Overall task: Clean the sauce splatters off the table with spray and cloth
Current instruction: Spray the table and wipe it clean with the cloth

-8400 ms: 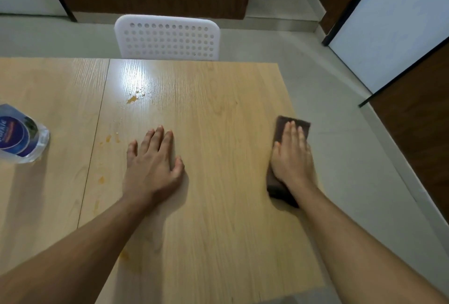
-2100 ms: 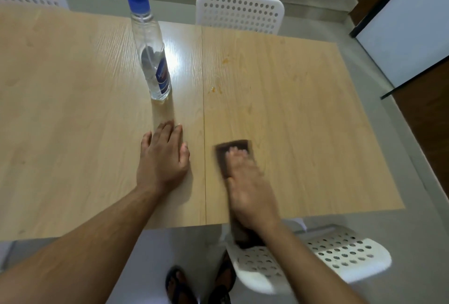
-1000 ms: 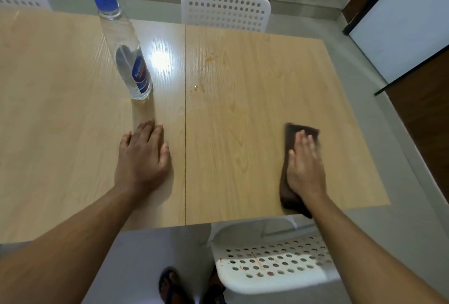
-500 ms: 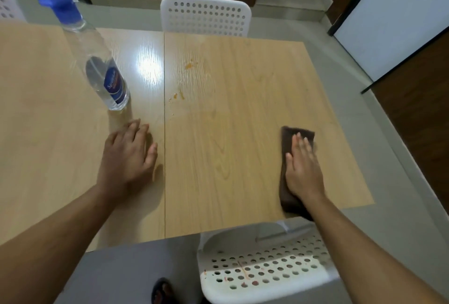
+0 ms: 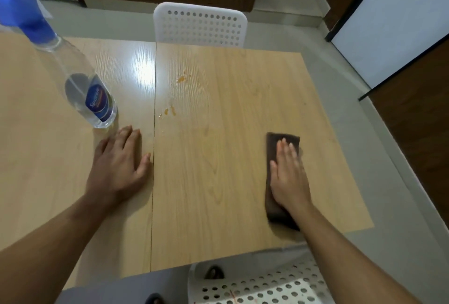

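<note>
My right hand [image 5: 289,177] presses flat on a dark brown cloth [image 5: 275,209] near the right front part of the light wooden table [image 5: 218,182]. My left hand [image 5: 119,165] rests flat on the table beside the seam between the two tabletops. A clear spray bottle [image 5: 82,84] with a blue trigger head stands upright just beyond my left hand. Orange sauce splatters [image 5: 170,111] lie right of the seam, with another orange sauce spot [image 5: 181,79] farther back.
A white perforated chair [image 5: 199,26] stands at the far edge of the table. Another white perforated chair [image 5: 262,286] sits below the near edge. Grey floor runs along the right side, with brown doors and a white panel beyond.
The cloth under my right hand swept from the seam to the table's right side, and stays there. My left hand has stayed flat. The view shifted slightly.
</note>
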